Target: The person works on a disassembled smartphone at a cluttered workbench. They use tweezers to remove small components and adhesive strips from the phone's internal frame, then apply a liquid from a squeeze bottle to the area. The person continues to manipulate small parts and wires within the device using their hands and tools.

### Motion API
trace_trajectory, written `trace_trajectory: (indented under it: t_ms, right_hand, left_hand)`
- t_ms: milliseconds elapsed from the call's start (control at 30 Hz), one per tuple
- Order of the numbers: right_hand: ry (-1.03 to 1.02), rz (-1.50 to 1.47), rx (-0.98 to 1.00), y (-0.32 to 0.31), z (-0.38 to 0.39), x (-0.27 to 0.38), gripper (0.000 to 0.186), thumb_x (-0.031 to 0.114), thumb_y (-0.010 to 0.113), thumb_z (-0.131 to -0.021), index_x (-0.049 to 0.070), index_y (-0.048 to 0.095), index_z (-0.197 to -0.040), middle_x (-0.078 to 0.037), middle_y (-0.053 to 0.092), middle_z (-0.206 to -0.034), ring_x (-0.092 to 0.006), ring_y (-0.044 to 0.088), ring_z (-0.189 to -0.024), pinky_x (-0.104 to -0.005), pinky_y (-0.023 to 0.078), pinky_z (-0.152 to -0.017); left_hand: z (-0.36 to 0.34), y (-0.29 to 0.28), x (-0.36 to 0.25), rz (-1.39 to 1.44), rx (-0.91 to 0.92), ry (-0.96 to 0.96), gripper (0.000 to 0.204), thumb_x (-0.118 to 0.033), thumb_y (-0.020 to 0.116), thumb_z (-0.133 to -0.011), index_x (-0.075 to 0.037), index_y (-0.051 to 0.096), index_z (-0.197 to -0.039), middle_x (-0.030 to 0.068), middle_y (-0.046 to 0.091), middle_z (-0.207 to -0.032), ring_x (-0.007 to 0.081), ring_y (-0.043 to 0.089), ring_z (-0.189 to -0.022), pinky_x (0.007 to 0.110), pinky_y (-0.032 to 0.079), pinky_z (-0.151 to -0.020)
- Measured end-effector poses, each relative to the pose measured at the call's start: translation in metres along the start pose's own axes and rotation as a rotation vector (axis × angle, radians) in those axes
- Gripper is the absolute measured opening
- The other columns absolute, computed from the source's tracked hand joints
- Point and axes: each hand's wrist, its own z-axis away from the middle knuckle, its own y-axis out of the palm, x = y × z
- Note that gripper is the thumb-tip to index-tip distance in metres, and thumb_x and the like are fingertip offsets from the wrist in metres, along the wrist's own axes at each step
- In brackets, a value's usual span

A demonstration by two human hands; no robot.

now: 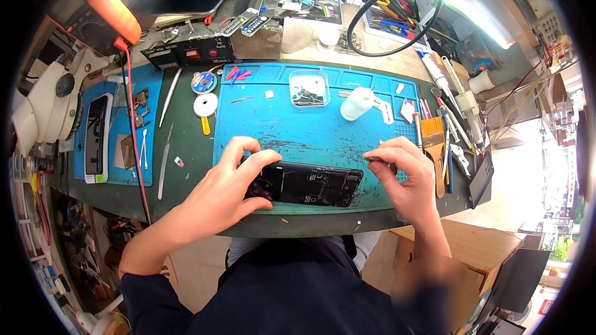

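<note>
A black smartphone (318, 186) lies on its side across the front of the blue repair mat (298, 139), its back with the round camera ring facing me. My left hand (231, 185) grips the phone's left end, fingers over the upper edge and thumb at the lower edge. Off the phone's right end, my right hand (403, 172) is closed in a pinch on a small dark piece (374, 159), too small to name. Beyond the hands stand a clear plastic box (309, 100) of small parts and a white bottle (357, 104).
Spools (205, 104), tweezers (164, 162) and a second phone (97, 138) lie on the left. Brushes (436, 152) and other tools line the right side. An orange multimeter (93, 22) with hanging leads stands back left, and a black cable (355, 31) loops over the back.
</note>
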Motion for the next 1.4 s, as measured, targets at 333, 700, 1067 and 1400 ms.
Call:
trace_trajectory:
  t_ms: [333, 700, 1067, 1400]
  right_hand:
    - [-0.267, 0.11, 0.086, 0.015, -0.022, 0.013, 0.018, -0.003, 0.081, -0.084, 0.004, 0.076, -0.1, -0.008, 0.069, -0.09, -0.0267, 0.067, -0.077, -0.0354, 0.053, -0.067]
    - [-0.312, 0.208, 0.118, 0.023, -0.025, 0.007, 0.014, 0.004, 0.08, -0.082, 0.007, 0.07, -0.092, -0.006, 0.062, -0.085, -0.0257, 0.064, -0.076, -0.0385, 0.051, -0.065]
    - [-0.314, 0.223, 0.11, 0.025, -0.026, 0.005, 0.013, 0.005, 0.079, -0.083, 0.008, 0.069, -0.09, -0.005, 0.062, -0.085, -0.0245, 0.063, -0.075, -0.0372, 0.049, -0.065]
    - [-0.302, 0.216, 0.112, 0.024, -0.024, 0.004, 0.012, 0.005, 0.079, -0.084, 0.008, 0.069, -0.09, -0.004, 0.063, -0.086, -0.024, 0.064, -0.077, -0.0371, 0.049, -0.065]
  left_hand:
    - [0.003, 0.005, 0.008, 0.066, -0.029, 0.037, 0.078, -0.004, 0.091, -0.079, -0.01, 0.055, -0.147, 0.0131, 0.053, -0.122, 0.0334, 0.064, -0.102, 0.043, 0.056, -0.085]
    - [0.002, 0.01, 0.022, 0.115, -0.051, 0.112, 0.085, -0.002, 0.095, -0.072, -0.005, 0.058, -0.148, 0.0116, 0.054, -0.124, 0.0256, 0.06, -0.103, 0.036, 0.054, -0.088]
    - [0.001, 0.011, 0.024, 0.116, -0.049, 0.101, 0.086, -0.003, 0.095, -0.071, -0.006, 0.058, -0.148, 0.0109, 0.054, -0.122, 0.0254, 0.059, -0.102, 0.035, 0.052, -0.087]
    - [0.001, 0.01, 0.023, 0.123, -0.041, 0.083, 0.085, -0.005, 0.095, -0.072, -0.006, 0.057, -0.149, 0.0113, 0.055, -0.121, 0.0262, 0.059, -0.103, 0.036, 0.052, -0.088]
